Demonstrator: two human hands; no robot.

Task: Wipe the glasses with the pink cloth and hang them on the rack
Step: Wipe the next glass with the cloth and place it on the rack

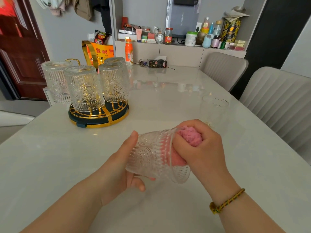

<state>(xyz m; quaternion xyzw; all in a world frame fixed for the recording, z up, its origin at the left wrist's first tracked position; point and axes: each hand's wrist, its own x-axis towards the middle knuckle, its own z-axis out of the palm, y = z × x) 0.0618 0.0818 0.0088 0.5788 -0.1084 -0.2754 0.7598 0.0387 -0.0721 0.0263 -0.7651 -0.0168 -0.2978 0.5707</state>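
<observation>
My left hand (122,165) grips an embossed clear glass (151,155) lying on its side above the table, mouth toward the right. My right hand (200,148) holds the pink cloth (191,136) bunched and pushed into the glass's mouth. Pink shows through the glass wall. On the left stands a round gold-and-dark rack (99,115) with several matching glasses hung upside down on it, the nearest glass (84,88) at its front. Another clear glass (214,110) stands upright on the table to the right, beyond my right hand.
The white glossy table (159,101) carries an orange bottle (129,52), a tissue pack (157,63) and a snack bag (101,51) at the far edge. Two grey chairs (277,101) stand on the right. A cluttered shelf (181,37) lies behind.
</observation>
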